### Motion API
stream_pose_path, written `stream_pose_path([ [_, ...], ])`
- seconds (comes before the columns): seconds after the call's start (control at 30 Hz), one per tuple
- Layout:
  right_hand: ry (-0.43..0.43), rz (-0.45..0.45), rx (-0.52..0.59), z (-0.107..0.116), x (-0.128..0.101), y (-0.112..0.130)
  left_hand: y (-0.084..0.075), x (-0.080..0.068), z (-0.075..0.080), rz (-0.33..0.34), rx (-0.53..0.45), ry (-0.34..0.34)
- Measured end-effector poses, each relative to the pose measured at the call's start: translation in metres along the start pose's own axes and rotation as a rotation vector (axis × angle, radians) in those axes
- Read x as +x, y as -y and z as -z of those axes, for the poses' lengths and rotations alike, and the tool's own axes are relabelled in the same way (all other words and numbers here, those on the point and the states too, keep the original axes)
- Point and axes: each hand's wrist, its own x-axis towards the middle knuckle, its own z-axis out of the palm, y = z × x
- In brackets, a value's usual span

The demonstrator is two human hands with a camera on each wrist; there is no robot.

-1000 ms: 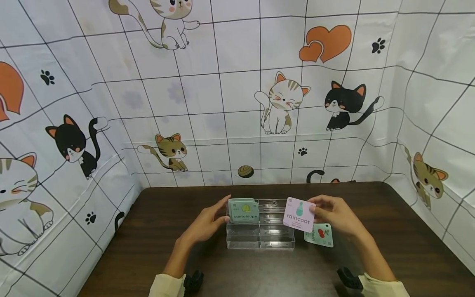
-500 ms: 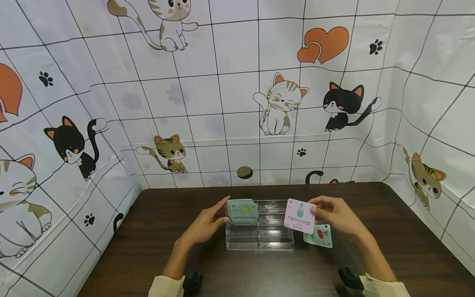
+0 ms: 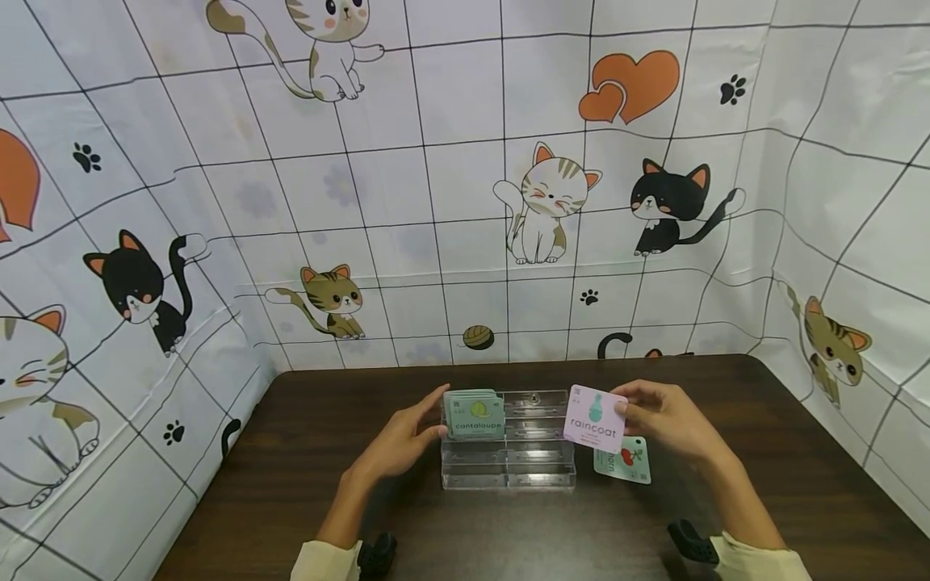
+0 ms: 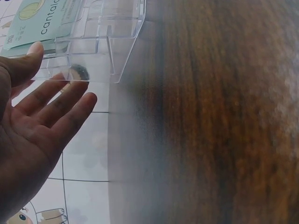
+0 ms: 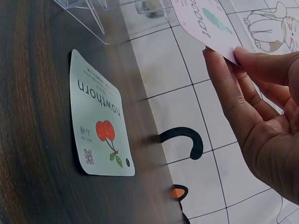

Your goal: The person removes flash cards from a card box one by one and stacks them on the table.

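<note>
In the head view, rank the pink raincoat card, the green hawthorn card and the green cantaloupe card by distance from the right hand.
1. Pink raincoat card: pinched in the right hand.
2. Green hawthorn card: flat on the table, just below that hand.
3. Green cantaloupe card: in the clear holder's left side, by the left hand.

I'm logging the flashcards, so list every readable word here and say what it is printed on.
"raincoat": pink card pinched in the right hand.
"cantaloupe": front green card standing in the clear holder, by the left hand.
"hawthorn": green card lying flat on the table.
The small print and QR codes on each card are too small to read.
</note>
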Motion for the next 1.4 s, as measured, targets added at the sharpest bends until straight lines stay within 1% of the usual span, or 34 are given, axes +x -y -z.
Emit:
stream_pose_path([
  [0.17, -0.001, 0.0, -0.013, 0.006, 0.0, -0.003, -0.001, 0.001, 0.0, 0.003, -0.018, -0.004],
  [0.3, -0.007, 0.004, -0.032, 0.009, 0.0, -0.004, 0.0, 0.0, 0.001, -0.002, -0.011, -0.008],
  [0.5, 0.016, -0.001, -0.033, 0.004, 0.009, -0.005, 0.003, -0.009, 0.006, 0.044, 0.003, -0.047],
  [0.57, 0.021, -0.002, -0.032, 0.003, 0.011, -0.006, 0.005, -0.011, 0.007, 0.044, 0.003, -0.055],
  [0.77, 0.004, -0.017, -0.049, 0.009, 0.007, -0.007, 0.004, -0.007, 0.006, 0.01, 0.006, -0.032],
  [0.9, 0.01, -0.017, -0.041, 0.013, 0.004, -0.009, 0.002, -0.004, 0.004, 0.01, -0.008, -0.028],
  [1.1, 0.005, -0.044, -0.051, 0.016, 0.002, -0.012, 0.001, -0.003, 0.002, 0.01, -0.007, -0.022],
  [1.4, 0.039, -0.05, -0.016, 0.02, -0.002, -0.019, -0.001, -0.001, 0.001, 0.015, -0.004, -0.013],
])
